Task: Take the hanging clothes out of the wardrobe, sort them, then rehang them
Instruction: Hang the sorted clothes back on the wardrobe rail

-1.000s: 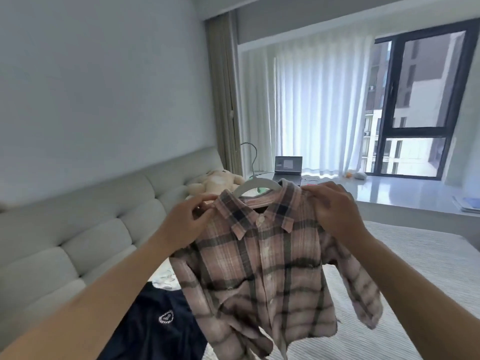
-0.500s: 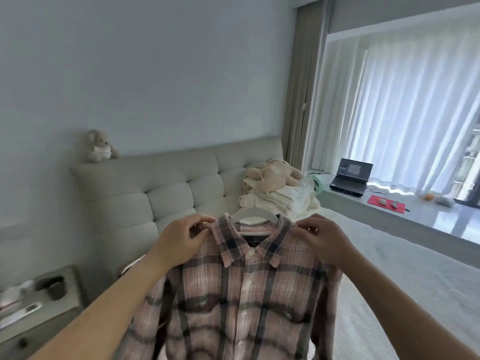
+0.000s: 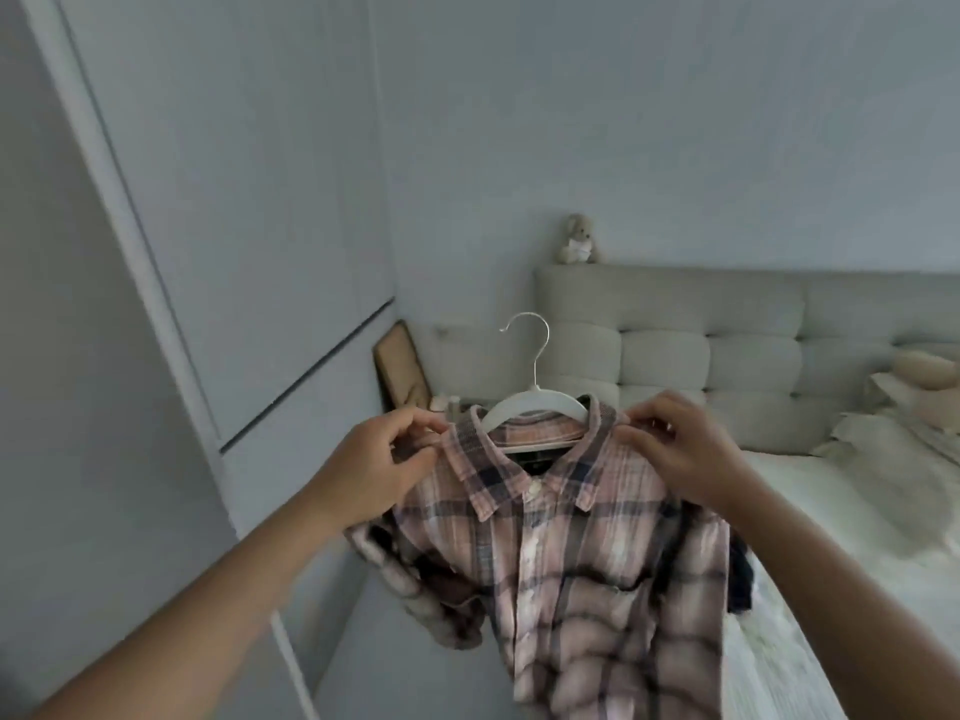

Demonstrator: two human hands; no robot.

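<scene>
From the head camera, a pink, cream and navy plaid shirt (image 3: pixel 566 553) hangs buttoned on a white hanger (image 3: pixel 535 402), held up between wardrobe (image 3: pixel 156 304) and bed (image 3: pixel 857 511). The left hand (image 3: pixel 374 470) and right hand (image 3: pixel 680 454) each pinch a shoulder. A dark neck label is unreadable.

Pink plaid shirt (image 3: pixel 582 553) hung buttoned on white hanger (image 3: pixel 535 402), hook upright, raised beside closed wardrobe (image 3: pixel 218 210).
</scene>
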